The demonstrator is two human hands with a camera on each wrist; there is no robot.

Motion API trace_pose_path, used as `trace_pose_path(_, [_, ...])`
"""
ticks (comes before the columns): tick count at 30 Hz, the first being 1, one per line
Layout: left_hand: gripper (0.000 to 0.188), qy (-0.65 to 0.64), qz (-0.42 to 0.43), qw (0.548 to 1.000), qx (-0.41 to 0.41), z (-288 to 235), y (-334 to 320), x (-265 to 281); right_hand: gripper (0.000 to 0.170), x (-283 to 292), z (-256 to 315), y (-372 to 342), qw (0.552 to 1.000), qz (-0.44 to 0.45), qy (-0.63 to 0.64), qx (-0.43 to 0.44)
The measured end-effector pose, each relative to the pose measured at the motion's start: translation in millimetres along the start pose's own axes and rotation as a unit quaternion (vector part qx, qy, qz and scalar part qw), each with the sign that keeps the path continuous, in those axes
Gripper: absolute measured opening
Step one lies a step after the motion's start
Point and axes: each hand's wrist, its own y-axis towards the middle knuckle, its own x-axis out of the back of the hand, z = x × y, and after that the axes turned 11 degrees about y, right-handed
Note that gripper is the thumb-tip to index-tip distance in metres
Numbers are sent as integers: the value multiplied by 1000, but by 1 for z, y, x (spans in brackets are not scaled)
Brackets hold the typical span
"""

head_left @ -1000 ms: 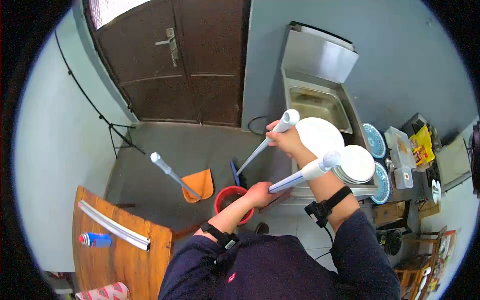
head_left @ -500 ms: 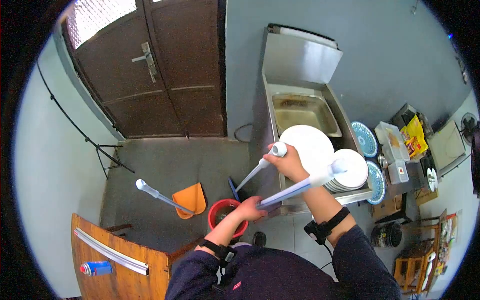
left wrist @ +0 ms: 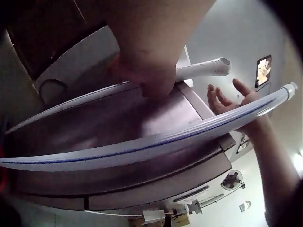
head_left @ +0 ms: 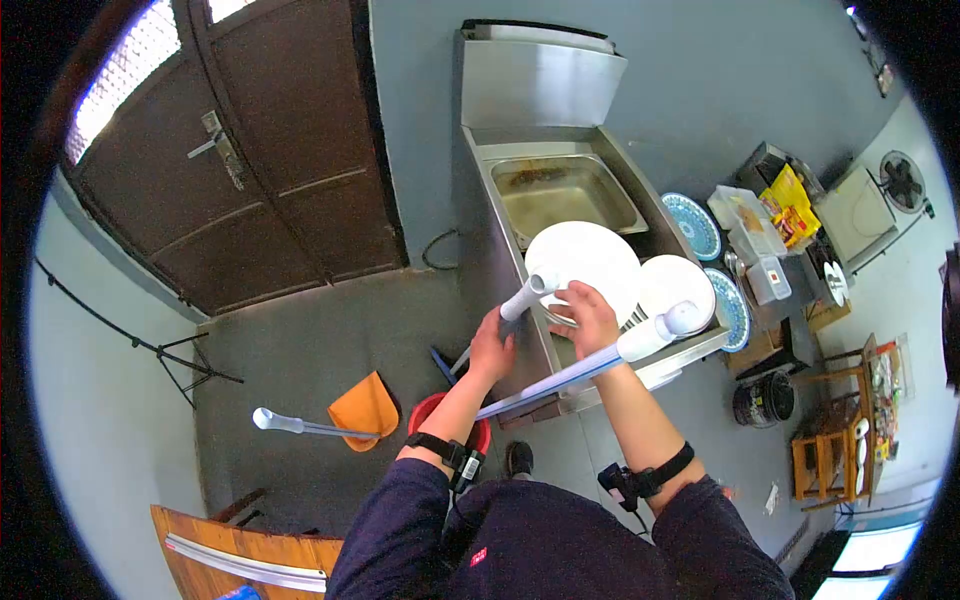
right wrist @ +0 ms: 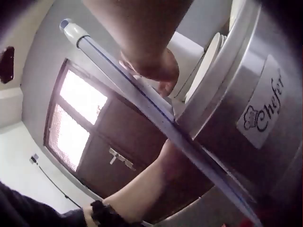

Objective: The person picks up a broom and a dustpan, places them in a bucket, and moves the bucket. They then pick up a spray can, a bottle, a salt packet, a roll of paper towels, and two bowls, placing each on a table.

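Head view: left hand (head_left: 490, 350) grips white pole (head_left: 521, 299), right hand (head_left: 592, 318) loose, empty beside it; pole looks light, stiff, slick, best held below thick top!

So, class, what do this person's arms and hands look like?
Dark navy sleeves end on the forearms. The left hand and right hand are bare. A black left strap bears a black box with a white label; a black right strap bears another black box with a thin dark cable.
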Motion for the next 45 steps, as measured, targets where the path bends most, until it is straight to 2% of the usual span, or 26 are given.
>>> trace_pose_path(1, [47,4,-14,1000,-10,0,1,1,35,1,0,-6,996,-40,69,-25])
trace_pose_path(2, [43,22,4,1000,-17,1,4,1,41,3,3,-12,992,-25,117,-33])
trace_pose_path(5, [33,68,57,996,-24,3,15,1,45,4,8,-51,932,131,339,15])
trace_pose_path(7, [28,82,87,993,-5,2,24,3,50,-1,12,-70,929,168,316,94])
trace_pose_path(8, [25,91,45,995,-24,5,27,1,53,-2,13,-73,925,187,303,132])
trace_pose_path(11, [28,147,106,983,-32,-16,35,25,61,2,11,-73,948,207,112,216])
trace_pose_path(12, [28,149,104,983,-36,-21,36,30,49,-3,12,-73,958,166,89,218])
trace_pose_path(15, [27,166,129,976,-45,-19,49,36,31,2,11,-66,972,94,-89,196])
trace_pose_path(16, [32,171,136,975,-47,-14,53,35,18,-9,15,-69,980,70,-36,183])
trace_pose_path(19, [40,196,135,970,-57,4,56,31,19,-2,10,-60,975,95,-75,184])
trace_pose_path(20, [47,203,166,964,-39,10,55,32,17,-3,13,-61,974,92,-99,181])
trace_pose_path(23, [47,224,222,948,-37,48,52,19,17,0,10,-52,971,105,-110,187])
trace_pose_path(24, [42,202,185,961,-42,51,44,21,17,0,8,-50,971,105,-107,184])
trace_pose_path(27, [38,176,218,960,9,43,40,23,19,-2,7,-50,975,106,-91,174])
trace_pose_path(29, [36,165,210,964,11,45,39,20,21,-4,7,-51,979,108,-63,163])
trace_pose_path(33, [41,141,196,970,6,48,40,16,26,-3,12,-50,976,126,-93,150])
trace_pose_path(39, [69,168,148,973,46,48,28,23,27,2,9,-50,977,131,-82,147])
trace_pose_path(45, [77,132,98,986,37,58,7,33,24,6,11,-60,979,106,-102,145])
